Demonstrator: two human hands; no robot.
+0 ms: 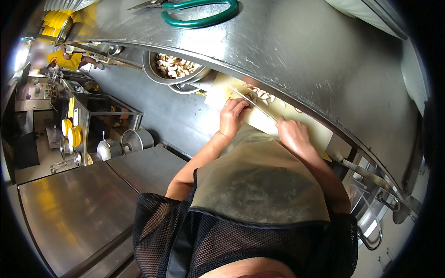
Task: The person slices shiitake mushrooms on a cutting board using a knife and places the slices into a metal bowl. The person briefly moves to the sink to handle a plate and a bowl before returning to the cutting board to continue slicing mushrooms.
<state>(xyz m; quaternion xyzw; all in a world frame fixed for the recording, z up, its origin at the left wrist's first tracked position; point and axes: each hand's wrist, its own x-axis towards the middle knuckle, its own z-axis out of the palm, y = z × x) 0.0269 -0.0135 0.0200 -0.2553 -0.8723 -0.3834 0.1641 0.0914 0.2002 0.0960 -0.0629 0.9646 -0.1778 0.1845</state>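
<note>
My right hand grips the handle of a kitchen knife, whose long blade slants up and left over a pale cutting board. Beside the blade, the bent fingers of my left hand hold a brown mushroom piece, largely covered by the fingertips. White mushroom slices lie scattered on the board beyond the knife, partly under the edge of the shelf. To the left, a steel bowl holds many cut mushrooms.
A steel shelf overhangs the board's far side, with green-handled scissors on it. Below the mushroom bowl sits another metal bowl. Steel counters stand behind me at left, near a large pot. Far off is a person in yellow.
</note>
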